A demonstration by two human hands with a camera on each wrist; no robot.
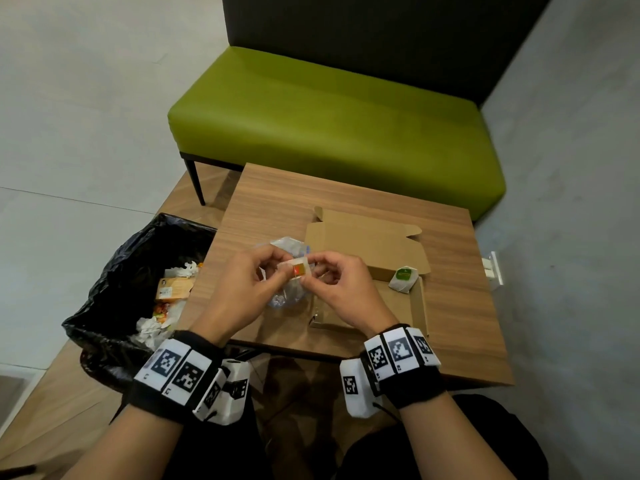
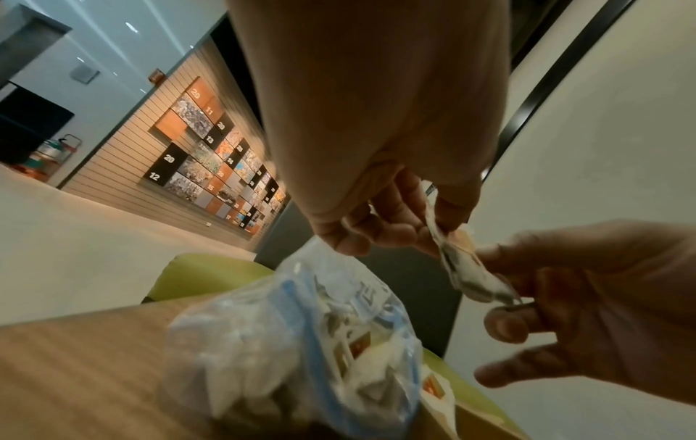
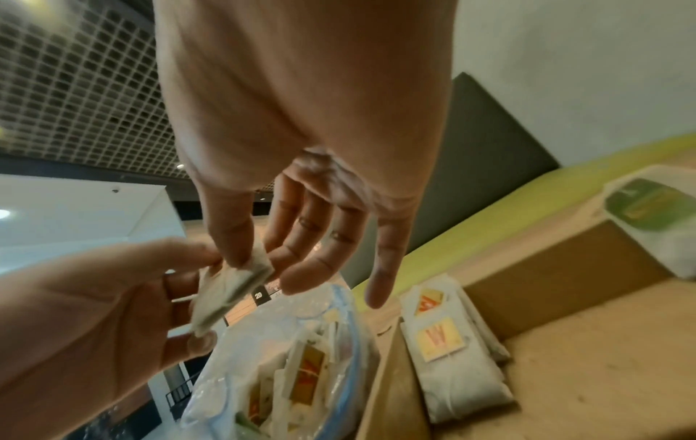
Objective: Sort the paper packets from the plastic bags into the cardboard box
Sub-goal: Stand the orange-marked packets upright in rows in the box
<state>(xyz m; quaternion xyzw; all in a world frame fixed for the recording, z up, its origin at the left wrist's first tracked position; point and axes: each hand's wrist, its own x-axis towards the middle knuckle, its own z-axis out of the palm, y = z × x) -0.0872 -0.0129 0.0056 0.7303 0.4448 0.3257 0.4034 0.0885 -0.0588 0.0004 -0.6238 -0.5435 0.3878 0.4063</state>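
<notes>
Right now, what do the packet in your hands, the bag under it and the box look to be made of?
Packet, pinched by left hand and right hand: matte white paper, creased, with an orange label. Bag: thin clear plastic, glossy and crinkled, with a blue strip along its mouth. Box: plain brown cardboard, matte, with folded flaps; probably unlaminated.

Your cardboard box (image 1: 377, 244) sits on the table (image 1: 277, 199), with the plastic bag (image 1: 289, 296) touching its left side. The bin (image 1: 114, 282) stands left of the table; the bench (image 1: 329, 119) stands behind it.
</notes>
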